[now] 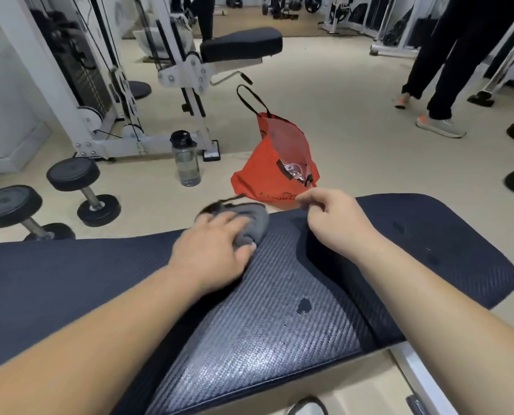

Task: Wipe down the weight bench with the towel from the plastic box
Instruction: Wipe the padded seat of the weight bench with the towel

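Note:
The dark blue weight bench stretches across the lower half of the head view, with a grey carbon-pattern centre panel and a small tear in it. A bunched grey towel lies on the bench's far edge. My left hand presses flat on the towel, fingers spread over it and blurred. My right hand rests on the far edge of the bench just right of the towel, fingers curled shut with nothing visible in them. No plastic box is in view.
An orange drawstring bag stands open on the floor beyond the bench. A clear water bottle and two dumbbells sit at the left. A cable machine with a black seat is behind. A person's legs stand at right.

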Motion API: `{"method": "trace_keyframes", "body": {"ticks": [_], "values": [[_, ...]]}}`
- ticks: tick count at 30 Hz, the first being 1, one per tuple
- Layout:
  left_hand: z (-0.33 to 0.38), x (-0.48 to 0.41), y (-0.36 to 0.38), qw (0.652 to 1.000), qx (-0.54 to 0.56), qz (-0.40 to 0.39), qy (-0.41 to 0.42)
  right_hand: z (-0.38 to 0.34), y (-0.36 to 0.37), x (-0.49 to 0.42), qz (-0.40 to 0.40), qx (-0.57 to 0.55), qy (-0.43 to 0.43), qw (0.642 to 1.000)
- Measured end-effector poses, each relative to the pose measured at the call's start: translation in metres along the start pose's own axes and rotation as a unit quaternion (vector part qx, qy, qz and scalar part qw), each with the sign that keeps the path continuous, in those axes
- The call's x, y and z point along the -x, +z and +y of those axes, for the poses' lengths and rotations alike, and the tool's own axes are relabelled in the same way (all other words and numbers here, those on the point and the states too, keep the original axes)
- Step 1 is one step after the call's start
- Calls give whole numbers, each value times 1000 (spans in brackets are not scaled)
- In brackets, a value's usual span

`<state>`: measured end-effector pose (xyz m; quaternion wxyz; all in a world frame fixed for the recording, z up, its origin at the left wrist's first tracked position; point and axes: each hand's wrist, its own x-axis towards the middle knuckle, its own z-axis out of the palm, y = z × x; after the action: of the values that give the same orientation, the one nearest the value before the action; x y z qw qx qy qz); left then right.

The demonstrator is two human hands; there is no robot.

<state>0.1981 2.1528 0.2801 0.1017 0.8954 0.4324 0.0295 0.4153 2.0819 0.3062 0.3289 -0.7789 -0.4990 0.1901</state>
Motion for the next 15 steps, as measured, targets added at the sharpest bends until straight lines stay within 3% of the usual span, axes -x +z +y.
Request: {"method": "trace_keyframes", "body": {"ticks": [2,3,6,9,11,13,15], "values": [[21,4,2,999,3,2,-53,2,-1,1,6,8,1,1000],[38,15,5,999,-1,0,-35,4,-1,1,7,12,2,1000],[63,67,7,992,-11,-30,122,5,2,1,2,11,0,1000],[25,51,-1,974,19,-84,209,1,5,3,-1,11,-12,1000],[6,35,0,987,12,-60,148,-1,4,6,-4,8,-17,1000],[20,37,6,1000,-8,7,12,0,0,9,-2,10,-15,1000],[54,62,17,999,-6,46,-10,2,-2,11,3,6,-14,1000]]}}
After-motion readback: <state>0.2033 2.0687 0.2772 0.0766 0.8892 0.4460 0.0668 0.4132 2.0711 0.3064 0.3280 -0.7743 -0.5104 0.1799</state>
